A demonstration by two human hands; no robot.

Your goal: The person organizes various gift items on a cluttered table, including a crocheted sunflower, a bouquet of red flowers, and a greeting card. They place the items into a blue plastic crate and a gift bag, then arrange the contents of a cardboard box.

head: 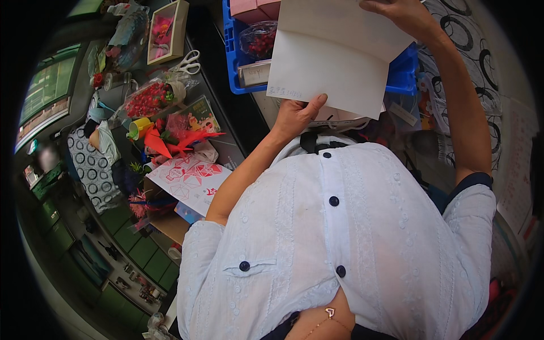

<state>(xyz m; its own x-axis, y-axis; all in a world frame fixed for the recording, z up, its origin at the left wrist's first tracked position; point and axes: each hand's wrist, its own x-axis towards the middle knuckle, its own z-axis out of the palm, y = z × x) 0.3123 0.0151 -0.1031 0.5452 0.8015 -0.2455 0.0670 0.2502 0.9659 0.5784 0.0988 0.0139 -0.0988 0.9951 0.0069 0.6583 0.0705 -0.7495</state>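
A large white paper sheet (329, 63) with a fold across it and a line of handwriting near its lower left corner is stretched between my hands. My left hand (299, 114) pinches its lower edge, thumb on top and fingers beneath. At the upper right, my right hand (399, 15) holds the sheet near the top of the view; part of that grip is cut off by the frame. Behind the paper stands a blue plastic crate (250, 90), partly covered by it. In the crate are a bunch of wrapped red berries (259, 44) and pink boxes (255, 10).
Left of the crate, a dark table (225, 102) bears white-handled scissors (187, 63), a boxed pink bouquet (163, 32), wrapped red berries (148, 100), a yellow cup (139, 127) and red paper pieces (170, 142). A printed paper bag (191, 178) lies nearer. Ring-patterned cloth (461, 38) covers something at right.
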